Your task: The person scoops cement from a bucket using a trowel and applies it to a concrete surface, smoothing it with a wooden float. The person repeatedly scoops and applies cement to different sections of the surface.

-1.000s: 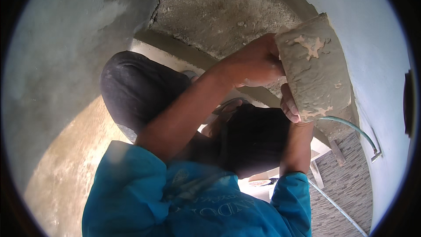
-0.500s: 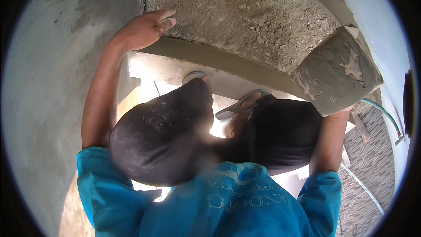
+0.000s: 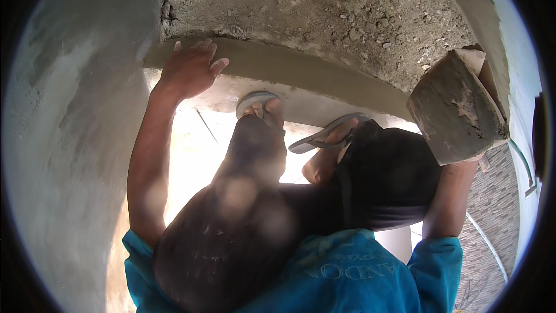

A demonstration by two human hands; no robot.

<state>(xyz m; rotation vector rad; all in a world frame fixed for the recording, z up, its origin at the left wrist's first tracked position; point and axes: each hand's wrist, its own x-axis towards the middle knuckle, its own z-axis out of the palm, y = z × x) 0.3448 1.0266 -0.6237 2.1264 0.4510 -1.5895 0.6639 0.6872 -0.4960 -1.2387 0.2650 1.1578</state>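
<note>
My right hand (image 3: 462, 162), mostly hidden, grips from below a flat piece (image 3: 454, 113) coated in grey mortar with small pale bare patches; a paler layer shows along its upper edge. The piece is tilted at the right, over the end of a smooth mortar band (image 3: 301, 72). My left hand (image 3: 188, 72) lies at the band's left end with its fingers apart, holding nothing. My sandalled feet (image 3: 266, 107) are just below the band, with my knees bent.
Rough gritty ground (image 3: 313, 6) lies beyond the band. A grey plastered wall (image 3: 69, 110) rises at left, a pale wall (image 3: 515, 64) at right. A green hose (image 3: 524, 162) and a pale pipe (image 3: 489, 240) show at lower right, over streaked tiled flooring (image 3: 480, 208).
My left hand has left the coated piece and moved left, then down onto the band's left end. My right hand has carried the piece rightward and tilted it.
</note>
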